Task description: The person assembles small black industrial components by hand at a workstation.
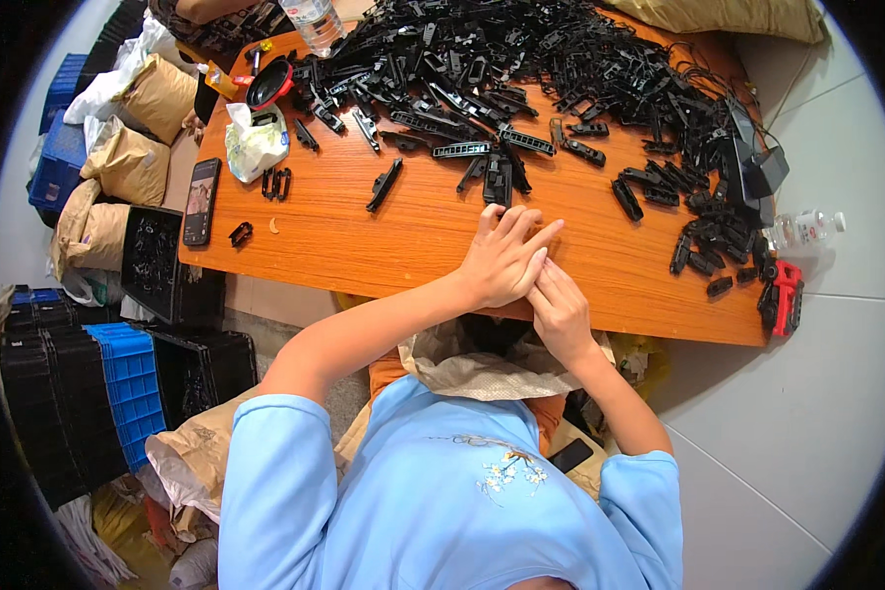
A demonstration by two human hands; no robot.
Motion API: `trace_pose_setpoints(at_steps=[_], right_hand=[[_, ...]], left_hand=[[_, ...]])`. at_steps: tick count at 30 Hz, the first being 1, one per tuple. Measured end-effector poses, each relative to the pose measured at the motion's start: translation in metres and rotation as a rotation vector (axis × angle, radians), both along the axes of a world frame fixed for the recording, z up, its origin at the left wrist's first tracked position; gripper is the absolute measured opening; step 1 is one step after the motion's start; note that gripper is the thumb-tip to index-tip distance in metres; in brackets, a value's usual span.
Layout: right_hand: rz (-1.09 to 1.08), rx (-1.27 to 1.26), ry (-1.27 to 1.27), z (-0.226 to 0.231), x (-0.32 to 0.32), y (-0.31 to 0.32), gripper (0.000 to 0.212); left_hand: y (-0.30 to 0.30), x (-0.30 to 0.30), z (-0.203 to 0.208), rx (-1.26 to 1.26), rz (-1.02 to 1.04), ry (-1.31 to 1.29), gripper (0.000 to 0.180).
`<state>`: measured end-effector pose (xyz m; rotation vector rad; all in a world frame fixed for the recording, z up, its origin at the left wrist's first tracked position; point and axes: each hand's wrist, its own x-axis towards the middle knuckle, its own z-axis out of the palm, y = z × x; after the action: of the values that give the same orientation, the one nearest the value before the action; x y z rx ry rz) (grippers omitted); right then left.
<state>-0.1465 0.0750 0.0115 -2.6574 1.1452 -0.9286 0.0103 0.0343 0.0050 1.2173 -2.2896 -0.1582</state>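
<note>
My left hand (506,254) is above the near edge of the wooden table (364,256), its fingers stretched out and apart. My right hand (562,313) meets it from the right. Its fingers are pressed together against the left hand's thumb side, and anything between them is hidden. Just beyond my left fingertips lies a black plastic part (499,179), at the front of a big heap of black plastic parts (619,59). A single long black piece (384,186) lies to the left of it. Below my hands, a woven sack (477,372) stands open at my lap.
At the table's left are a phone (202,202), a crumpled plastic bag (257,141) and a red-rimmed black bowl (269,83). A red-and-black tool (785,298) and a plastic bottle (806,229) sit by the right edge. Crates (128,379) and paper sacks (128,162) crowd the left floor.
</note>
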Motion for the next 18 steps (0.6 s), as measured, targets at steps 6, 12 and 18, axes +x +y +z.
trace_pose_setpoints(at_steps=[6, 12, 18], right_hand=[[-0.051, 0.178, -0.122, -0.003, 0.0, 0.008, 0.031], [-0.067, 0.42, -0.435, 0.014, 0.002, 0.004, 0.036], [-0.007, 0.244, -0.149, 0.015, -0.002, 0.002, 0.036]], left_hand=[[0.002, 0.0, 0.01, 0.098, 0.13, 0.224, 0.048], [0.004, 0.046, 0.015, 0.253, 0.294, 0.606, 0.043], [0.008, 0.025, 0.018, 0.204, 0.241, 0.444, 0.041]])
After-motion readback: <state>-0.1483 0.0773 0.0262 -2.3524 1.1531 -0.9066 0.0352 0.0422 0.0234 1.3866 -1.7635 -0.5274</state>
